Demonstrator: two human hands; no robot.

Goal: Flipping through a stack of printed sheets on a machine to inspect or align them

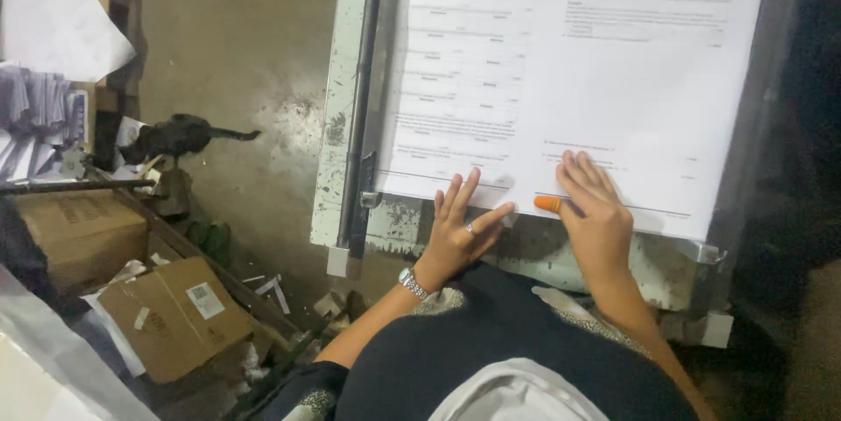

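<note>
A stack of large white printed sheets [613, 79] lies on a worn metal work table [350, 79]. My left hand [460, 228] rests flat with fingers spread on the near edge of the sheets, left of centre; it wears a ring and a wristwatch. My right hand [596, 211] lies flat on the same edge just to the right, fingers together pointing away, with an orange rubber fingertip cover [547, 204] on the thumb. Neither hand grips anything.
To the left, on the concrete floor [245, 53], sit brown cardboard boxes [171, 316], paper scraps and a dark cat [180, 136]. Stacks of white paper [53, 9] stand at the far left. A dark gap runs along the table's right side.
</note>
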